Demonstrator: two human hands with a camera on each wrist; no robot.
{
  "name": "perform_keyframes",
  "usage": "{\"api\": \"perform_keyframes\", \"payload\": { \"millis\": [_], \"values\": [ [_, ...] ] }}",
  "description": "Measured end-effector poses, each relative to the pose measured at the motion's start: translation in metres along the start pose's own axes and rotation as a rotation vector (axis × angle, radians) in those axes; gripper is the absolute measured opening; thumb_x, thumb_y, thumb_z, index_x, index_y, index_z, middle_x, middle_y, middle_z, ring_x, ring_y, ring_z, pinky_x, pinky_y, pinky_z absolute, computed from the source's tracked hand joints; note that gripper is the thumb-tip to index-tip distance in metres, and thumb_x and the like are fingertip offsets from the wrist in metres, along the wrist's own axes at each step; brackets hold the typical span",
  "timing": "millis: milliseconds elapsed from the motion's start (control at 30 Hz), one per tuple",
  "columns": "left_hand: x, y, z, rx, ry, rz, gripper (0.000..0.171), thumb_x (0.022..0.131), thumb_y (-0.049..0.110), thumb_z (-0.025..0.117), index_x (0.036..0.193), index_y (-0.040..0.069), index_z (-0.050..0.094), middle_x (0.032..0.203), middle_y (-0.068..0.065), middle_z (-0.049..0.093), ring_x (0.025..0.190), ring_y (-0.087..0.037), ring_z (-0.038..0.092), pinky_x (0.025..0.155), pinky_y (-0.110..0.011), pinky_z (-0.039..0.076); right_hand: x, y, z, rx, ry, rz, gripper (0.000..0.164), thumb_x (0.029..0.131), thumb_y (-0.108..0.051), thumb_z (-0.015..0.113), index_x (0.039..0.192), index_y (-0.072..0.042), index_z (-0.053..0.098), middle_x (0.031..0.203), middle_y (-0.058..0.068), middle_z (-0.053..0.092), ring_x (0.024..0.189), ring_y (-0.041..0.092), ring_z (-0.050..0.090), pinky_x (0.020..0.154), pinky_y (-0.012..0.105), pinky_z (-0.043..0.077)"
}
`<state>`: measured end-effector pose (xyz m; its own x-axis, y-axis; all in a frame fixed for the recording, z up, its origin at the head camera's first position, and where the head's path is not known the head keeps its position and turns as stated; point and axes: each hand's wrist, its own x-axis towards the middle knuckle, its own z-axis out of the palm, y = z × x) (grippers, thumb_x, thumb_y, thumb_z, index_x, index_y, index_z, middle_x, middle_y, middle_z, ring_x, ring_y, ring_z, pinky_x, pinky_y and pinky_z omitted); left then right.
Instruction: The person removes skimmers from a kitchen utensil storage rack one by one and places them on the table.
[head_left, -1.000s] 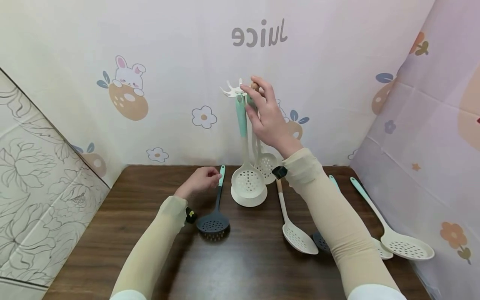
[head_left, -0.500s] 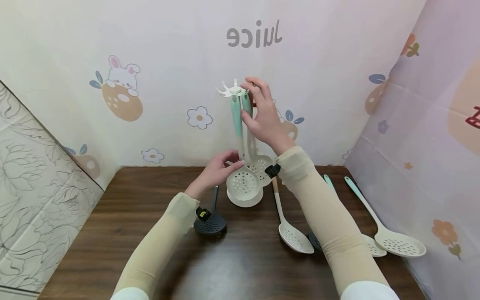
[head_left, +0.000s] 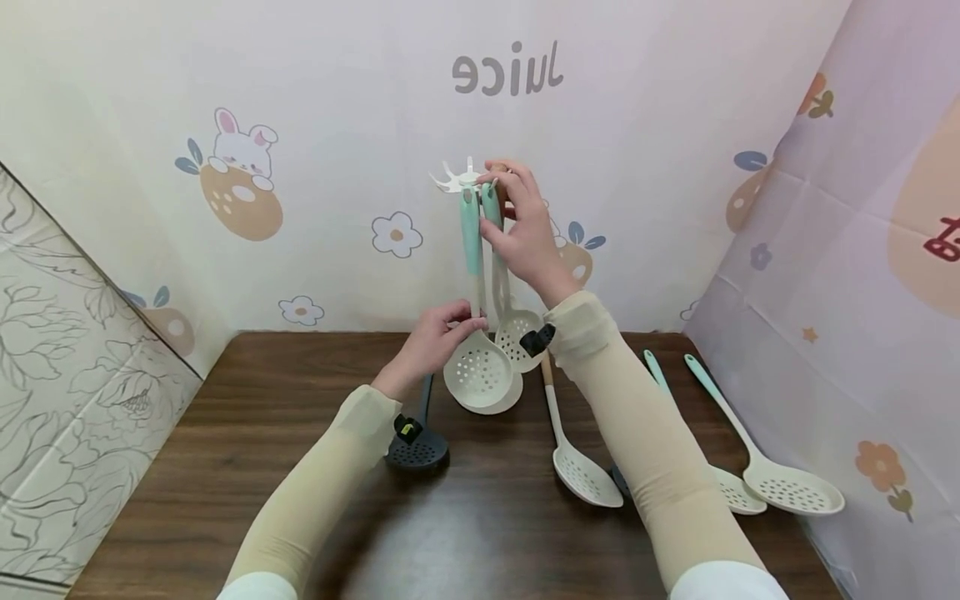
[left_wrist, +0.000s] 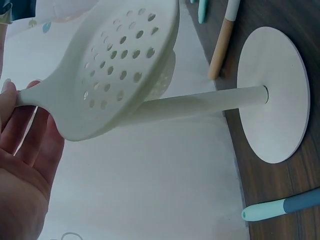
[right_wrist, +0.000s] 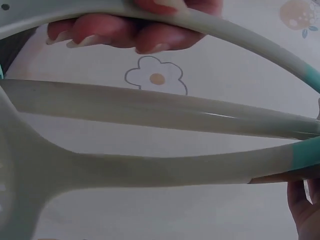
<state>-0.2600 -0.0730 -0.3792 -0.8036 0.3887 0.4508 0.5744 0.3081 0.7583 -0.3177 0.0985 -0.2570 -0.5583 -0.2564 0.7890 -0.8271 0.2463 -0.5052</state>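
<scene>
A white skimmer (head_left: pixel 478 372) with a mint handle hangs at the front of the white utensil stand (head_left: pixel 448 181). My left hand (head_left: pixel 433 335) pinches its neck just above the holed bowl; the left wrist view shows this skimmer's bowl (left_wrist: pixel 117 60) tilted away from the stand's pole. Up at the hooks, my right hand (head_left: pixel 525 232) curls its fingers round the top of a brown-handled utensil (head_left: pixel 498 171), with the thumb at a second mint handle (head_left: pixel 490 202). A second holed bowl (head_left: pixel 517 333) hangs behind the first. The brown-handled utensil's lower part is mostly hidden.
A dark skimmer (head_left: pixel 416 450) lies left of the stand, partly behind my left wrist. Right of it lie a white slotted spoon (head_left: pixel 585 477) with a wooden handle and more white slotted utensils (head_left: pixel 795 486). The patterned cloth backdrop (head_left: pixel 337 167) rises behind the dark wooden table (head_left: pixel 480 533).
My left hand has moved right and up from beside the dark skimmer to the hanging skimmer's neck, and its bowl has shifted slightly left. The right hand stays at the hooks.
</scene>
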Motion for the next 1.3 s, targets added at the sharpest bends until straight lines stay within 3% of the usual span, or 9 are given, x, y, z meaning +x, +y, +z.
{"api": "perform_keyframes", "payload": {
  "millis": [133, 300, 433, 533, 800, 967, 1300],
  "values": [
    [0.0, 0.001, -0.001, 0.004, 0.009, 0.004, 0.009, 0.097, 0.017, 0.065, 0.1, 0.01, 0.071, 0.091, 0.001, 0.071, 0.09, -0.014, 0.063, 0.083, -0.037, 0.053, -0.001, 0.0, 0.006, 0.016, 0.034, 0.025, 0.044, 0.087, 0.014, 0.063, 0.127, 0.001, 0.054, 0.14, 0.017, 0.045, 0.108, 0.026, 0.051, 0.082, 0.047, 0.049],
    [0.0, 0.001, -0.003, 0.022, 0.02, 0.003, 0.01, 0.098, 0.018, 0.064, 0.099, 0.012, 0.071, 0.09, 0.003, 0.071, 0.09, -0.012, 0.063, 0.082, -0.036, 0.052, -0.003, -0.012, 0.013, 0.015, 0.091, 0.006, 0.045, 0.084, 0.019, 0.061, 0.125, 0.002, 0.053, 0.139, 0.02, 0.046, 0.113, 0.025, 0.054, 0.079, 0.035, 0.048],
    [-0.001, 0.002, -0.003, 0.018, 0.032, 0.007, 0.01, 0.098, 0.019, 0.064, 0.096, 0.013, 0.072, 0.088, 0.004, 0.07, 0.086, -0.013, 0.061, 0.079, -0.035, 0.051, -0.005, -0.03, 0.017, 0.062, 0.105, -0.027, 0.042, 0.084, 0.021, 0.058, 0.123, 0.006, 0.05, 0.137, 0.024, 0.042, 0.126, 0.029, 0.049, 0.096, 0.028, 0.045],
    [-0.001, 0.003, -0.003, 0.019, 0.033, 0.013, 0.011, 0.098, 0.02, 0.064, 0.095, 0.013, 0.073, 0.087, 0.004, 0.07, 0.084, -0.013, 0.061, 0.078, -0.036, 0.051, -0.007, -0.037, 0.018, 0.083, 0.107, -0.007, 0.039, 0.087, 0.019, 0.056, 0.122, 0.006, 0.048, 0.137, 0.022, 0.039, 0.136, 0.024, 0.04, 0.109, 0.028, 0.035],
    [-0.001, 0.007, -0.006, -0.009, 0.03, 0.027, 0.011, 0.098, 0.017, 0.065, 0.097, 0.008, 0.072, 0.091, -0.011, 0.072, 0.088, -0.015, 0.064, 0.081, -0.043, 0.053, -0.009, -0.041, 0.016, 0.072, 0.117, 0.048, 0.04, 0.085, 0.019, 0.057, 0.123, 0.006, 0.049, 0.137, 0.02, 0.038, 0.138, 0.018, 0.039, 0.109, 0.026, 0.034],
    [-0.002, 0.01, -0.008, 0.014, 0.039, 0.023, 0.012, 0.097, 0.018, 0.065, 0.095, 0.009, 0.071, 0.088, -0.005, 0.071, 0.084, -0.015, 0.062, 0.077, -0.036, 0.053, -0.009, -0.044, 0.017, 0.078, 0.108, 0.096, 0.041, 0.086, 0.017, 0.056, 0.124, 0.004, 0.048, 0.14, 0.02, 0.036, 0.137, 0.006, 0.036, 0.108, 0.024, 0.034],
    [-0.008, 0.005, -0.018, -0.009, 0.01, 0.012, 0.01, 0.097, 0.018, 0.066, 0.096, 0.01, 0.072, 0.091, -0.002, 0.072, 0.088, -0.015, 0.065, 0.079, -0.037, 0.055, -0.009, -0.044, 0.023, 0.073, 0.154, 0.067, 0.032, 0.092, 0.012, 0.058, 0.122, 0.006, 0.049, 0.138, 0.022, 0.038, 0.138, 0.011, 0.038, 0.11, 0.026, 0.032]
  ]
}}
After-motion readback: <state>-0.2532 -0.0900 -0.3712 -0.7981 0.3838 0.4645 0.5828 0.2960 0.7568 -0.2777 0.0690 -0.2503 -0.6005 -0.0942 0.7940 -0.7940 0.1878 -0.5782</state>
